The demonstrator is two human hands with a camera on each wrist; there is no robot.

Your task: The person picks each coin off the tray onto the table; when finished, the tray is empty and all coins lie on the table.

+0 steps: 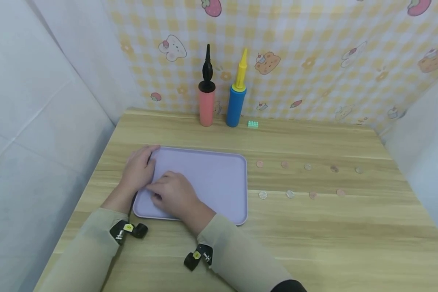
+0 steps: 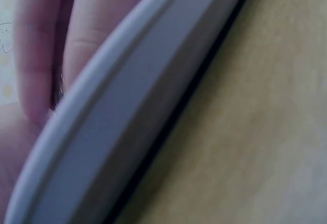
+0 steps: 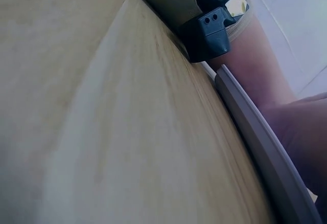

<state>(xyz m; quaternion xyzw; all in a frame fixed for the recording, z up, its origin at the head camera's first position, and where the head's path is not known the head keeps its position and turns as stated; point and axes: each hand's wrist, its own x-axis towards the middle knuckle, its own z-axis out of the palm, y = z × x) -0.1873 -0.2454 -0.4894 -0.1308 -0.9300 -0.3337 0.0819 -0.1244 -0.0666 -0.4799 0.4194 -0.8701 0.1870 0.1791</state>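
A flat lilac tray [image 1: 219, 182] with a raised rim lies on the table. At its left rim is my left hand [image 1: 138, 168], its thumb towards the tray's inside. In the left wrist view, fingers [image 2: 36, 40] curl behind the rim, and a small shiny thing [image 2: 60, 88] shows between them, mostly hidden. My right hand [image 1: 177, 194] is over the left part of the tray, fingers bent and pointing at the left hand. Whether those fingertips pinch anything is hidden. The right wrist view shows mainly the tray's outer side [image 3: 255, 127].
Several coins [image 1: 263, 195] lie in two rows right of the tray. A pink pump [image 1: 206, 107] with a black nozzle and a blue pump [image 1: 235, 107] with a yellow nozzle stand at the back. Beside them sits a mint-green toy brick [image 1: 253, 125]. A patterned curtain [image 1: 295, 40] hangs behind.
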